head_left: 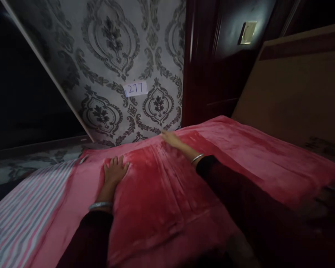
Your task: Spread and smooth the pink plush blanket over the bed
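A red plush blanket (162,186) lies spread over the bed, with a folded layer on top in the middle. My left hand (115,170) rests flat on it, fingers apart, at the left edge of the folded layer. My right hand (171,139) reaches farther out and lies flat on the blanket's far edge near the wall. Each wrist carries a silver bangle, and both arms are in dark sleeves. Neither hand grips anything.
A pink and grey striped sheet (25,208) shows at the left of the bed. Patterned grey wallpaper (117,48) carries a paper label reading 277 (135,89). A dark wooden door (212,63) and a brown headboard panel (296,89) stand behind on the right.
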